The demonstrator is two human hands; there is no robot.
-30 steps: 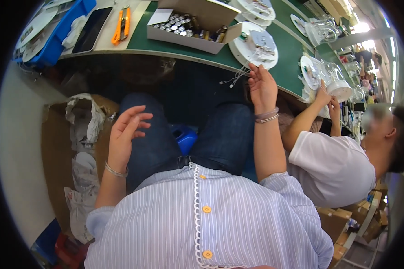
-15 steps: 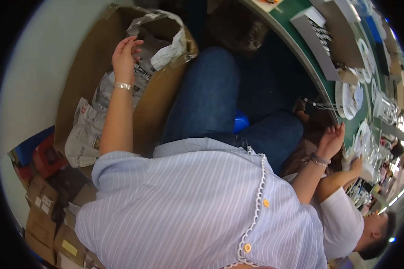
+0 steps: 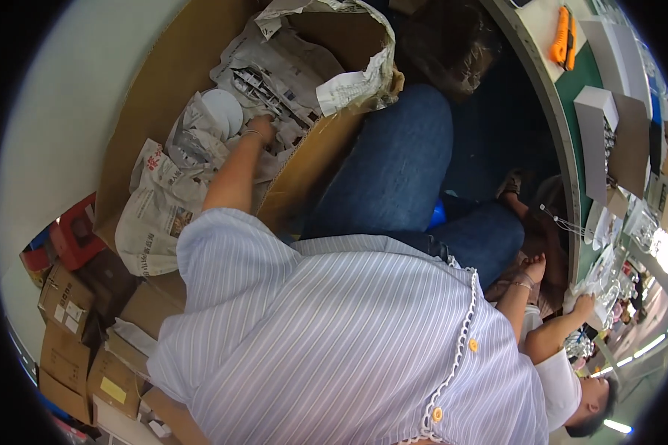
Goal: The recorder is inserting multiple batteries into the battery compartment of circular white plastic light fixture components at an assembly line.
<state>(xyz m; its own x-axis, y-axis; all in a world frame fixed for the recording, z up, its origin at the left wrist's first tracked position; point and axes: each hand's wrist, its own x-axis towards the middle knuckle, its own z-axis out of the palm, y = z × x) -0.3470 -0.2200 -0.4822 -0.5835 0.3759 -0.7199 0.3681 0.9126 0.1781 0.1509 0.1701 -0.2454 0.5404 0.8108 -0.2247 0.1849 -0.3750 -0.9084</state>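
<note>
Head view, tilted hard to the person's left: the left hand [image 3: 263,127] reaches down into a large cardboard box [image 3: 163,81] standing on the floor beside the chair. The box is lined and stuffed with crumpled newspaper [image 3: 274,70], and more sheets spill over its near wall. The hand's fingers are buried among the paper wrappings, so whether they are curled on anything cannot be told. Just beside the hand, touching the newspaper, lies a round white plate [image 3: 223,111] — it rests tilted, its flat face turned up toward the camera; being round, it shows no long axis. The forearm runs from the striped shirt's sleeve up and slightly right to the box, with a thin bracelet at the wrist.

The right hand [image 3: 533,265] hangs low near the knee of the blue jeans, below the edge of the green tabletop [image 3: 571,89]; its fingers look loosely spread and hold nothing. On the tabletop lie an orange cutter [image 3: 562,43] and a grey open carton [image 3: 597,141]. Another person's hand [image 3: 585,304] reaches to the tabletop further along.
</note>
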